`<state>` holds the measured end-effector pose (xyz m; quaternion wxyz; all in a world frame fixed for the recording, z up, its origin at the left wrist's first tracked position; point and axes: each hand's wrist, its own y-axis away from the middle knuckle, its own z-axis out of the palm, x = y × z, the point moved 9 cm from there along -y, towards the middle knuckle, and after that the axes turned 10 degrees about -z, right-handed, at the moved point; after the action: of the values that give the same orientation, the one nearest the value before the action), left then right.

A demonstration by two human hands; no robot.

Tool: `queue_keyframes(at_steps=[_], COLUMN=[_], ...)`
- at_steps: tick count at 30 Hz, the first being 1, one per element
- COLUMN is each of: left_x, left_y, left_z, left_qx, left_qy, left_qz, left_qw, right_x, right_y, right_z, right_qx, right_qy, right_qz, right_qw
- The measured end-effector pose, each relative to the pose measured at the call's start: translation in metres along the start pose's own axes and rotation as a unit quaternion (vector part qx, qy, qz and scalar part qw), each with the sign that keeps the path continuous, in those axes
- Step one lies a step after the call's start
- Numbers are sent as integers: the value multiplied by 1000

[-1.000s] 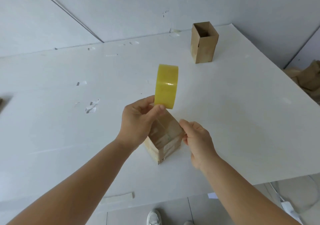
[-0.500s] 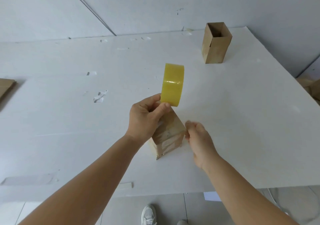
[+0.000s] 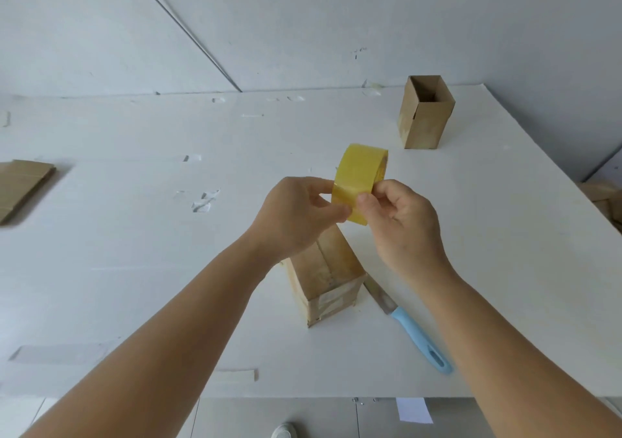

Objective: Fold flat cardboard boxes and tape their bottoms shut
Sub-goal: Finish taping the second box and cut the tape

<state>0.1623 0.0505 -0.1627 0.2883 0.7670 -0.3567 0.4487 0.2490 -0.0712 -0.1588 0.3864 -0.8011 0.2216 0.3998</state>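
A yellow tape roll [image 3: 361, 173] is held in the air above the middle of the white table [image 3: 134, 235]. My left hand [image 3: 296, 215] grips its lower edge from the left. My right hand [image 3: 400, 222] pinches the roll's lower face from the right with thumb and forefinger. Below the hands a small cardboard box [image 3: 328, 277] stands on the table with its taped bottom facing up. My left wrist hides part of its top left.
A knife with a light blue handle [image 3: 414, 333] lies right of the box. An open-topped folded box [image 3: 425, 112] stands at the far right. Flat cardboard [image 3: 20, 187] lies at the left edge. Tape scraps [image 3: 203, 200] dot the table. More cardboard [image 3: 606, 198] sits beyond the right edge.
My right hand left the box's side and rose to pinch the tape roll. The knife beside the box has come into view. The camera shifted.
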Motion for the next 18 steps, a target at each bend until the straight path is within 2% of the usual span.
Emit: queue_keyframes(at_steps=[4, 7, 14, 18], left_x=[15, 12, -14, -26], left_y=[-2, -2, -3, 6], left_z=[1, 5, 13, 6], left_qx=[36, 70, 87, 107], left_qy=[-126, -205, -233, -278], left_qz=[35, 36, 5, 9], left_qw=[991, 976, 969, 955], right_x=[-4, 1, 15, 41], right_y=[0, 0, 6, 10], right_z=[-5, -11, -9, -15], right_qx=[7, 13, -37, -45], right_qy=[72, 74, 118, 213], right_qz=[-16, -5, -4, 1], right_qw=[997, 997, 992, 976])
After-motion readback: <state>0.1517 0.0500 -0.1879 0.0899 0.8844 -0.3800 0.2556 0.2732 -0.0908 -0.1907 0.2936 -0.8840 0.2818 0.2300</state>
